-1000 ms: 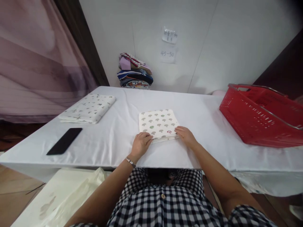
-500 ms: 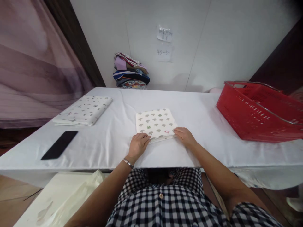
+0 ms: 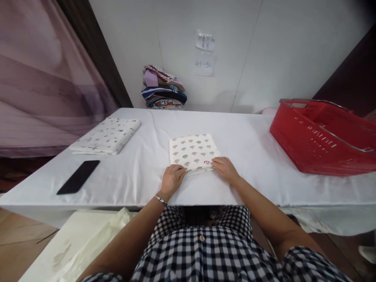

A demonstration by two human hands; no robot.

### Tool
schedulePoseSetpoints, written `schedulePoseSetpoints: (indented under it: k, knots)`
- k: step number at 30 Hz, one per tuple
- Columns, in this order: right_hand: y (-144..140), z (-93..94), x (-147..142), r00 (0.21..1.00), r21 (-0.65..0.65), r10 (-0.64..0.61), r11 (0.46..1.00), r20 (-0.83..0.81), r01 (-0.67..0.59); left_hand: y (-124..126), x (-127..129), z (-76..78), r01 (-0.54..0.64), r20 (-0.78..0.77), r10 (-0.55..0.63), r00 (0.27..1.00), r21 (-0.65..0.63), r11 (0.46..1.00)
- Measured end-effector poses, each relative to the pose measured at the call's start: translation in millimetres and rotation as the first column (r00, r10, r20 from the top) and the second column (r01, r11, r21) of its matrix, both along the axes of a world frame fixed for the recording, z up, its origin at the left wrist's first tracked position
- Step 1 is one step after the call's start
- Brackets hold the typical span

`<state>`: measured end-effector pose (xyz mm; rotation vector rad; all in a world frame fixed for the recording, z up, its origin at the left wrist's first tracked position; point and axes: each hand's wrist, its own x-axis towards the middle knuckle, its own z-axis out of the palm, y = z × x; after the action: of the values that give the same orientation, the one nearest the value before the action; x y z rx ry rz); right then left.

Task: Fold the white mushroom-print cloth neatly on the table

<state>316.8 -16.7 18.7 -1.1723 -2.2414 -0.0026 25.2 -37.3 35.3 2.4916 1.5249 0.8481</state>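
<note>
Mushroom-print folded cloth (image 3: 194,150) lies at frame centre on the white table (image 3: 141,172). Left hand (image 3: 172,178) and right hand (image 3: 225,169) press flat, fingers together, on its near corners, gripping nothing. Recommended: apply even pressure, keeping the layered edges aligned.

Both hands (image 3: 199,175) forward, palms down

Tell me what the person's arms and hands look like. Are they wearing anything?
Both arms are bare from the elbow down. The left hand has a thin silver bracelet at its wrist. The right hand wears nothing, with no ring or watch showing. The short sleeves belong to a black-and-white checked shirt with buttons.
</note>
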Motion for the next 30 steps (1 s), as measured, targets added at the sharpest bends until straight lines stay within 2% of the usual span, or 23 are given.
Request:
schedulePoseSetpoints:
  k: [4, 8, 12, 15, 18, 20, 22, 24, 27, 28, 30]
  knots:
    - [3.0, -6.2, -1.0, 0.996, -0.032, -0.032, 0.999, -0.085, 0.03, -1.1, -4.2, -0.2, 0.011, 0.051, -0.009, 0.999, -0.034, 0.999]
    - [0.6, 1.1, -15.5, 0.992, -0.038, -0.027, 0.999, -0.126, 0.023, -1.4, -2.9, 1.8, 0.005, 0.155, -0.001, 0.988, -0.027, 1.0]
    - [-7.4, 4.1, -40.5, 0.994, -0.036, 0.032, 0.999, -0.103, -0.036, 7.8, -2.4, -1.6, -0.133, 0.237, 0.131, 0.963, -0.008, 0.991]
    - [-12.1, -2.6, -50.3, 0.998, -0.042, 0.055, 0.998, -0.006, -0.055, 20.1, -7.0, -6.8, -0.26, 0.27, 0.28, 0.921, -0.108, 0.96]
    - [-12.1, -9.3, -50.3, 0.999, -0.03, 0.052, 0.998, 0.007, -0.052, 28.6, -9.0, -9.5, -0.287, 0.358, 0.358, 0.863, -0.236, 0.928]
    - [-9.5, -10.8, -44.6, 0.998, -0.035, 0.061, 0.998, -0.001, -0.061, 25.7, -4.2, -9.4, -0.297, 0.427, 0.42, 0.8, -0.327, 0.897]
    - [-5.0, -9.4, -32.3, 0.996, -0.058, 0.083, 0.995, -0.015, -0.083, 12.4, 6.1, -8.9, -0.308, 0.447, 0.473, 0.759, -0.394, 0.866]
    - [0.3, -4.9, -14.5, 0.997, -0.09, 0.063, 0.994, -0.046, -0.067, -8.9, 18.6, -8.9, -0.262, 0.44, 0.444, 0.781, -0.414, 0.871]
    - [5.0, 6.3, 6.9, 0.992, -0.135, -0.086, 0.988, -0.087, 0.074, -35.8, 30.7, -7.4, -0.017, 0.474, 0.238, 0.848, -0.423, 0.906]
    - [4.0, 10.3, 8.1, 0.987, -0.142, -0.129, 0.983, -0.099, 0.114, -38.0, 30.8, -5.7, 0.019, 0.486, 0.196, 0.852, -0.401, 0.916]
    - [-3.4, 16.7, -1.4, 0.983, -0.141, -0.144, 0.982, -0.114, 0.127, -28.2, 24.9, -0.5, -0.036, 0.498, 0.185, 0.847, -0.294, 0.955]
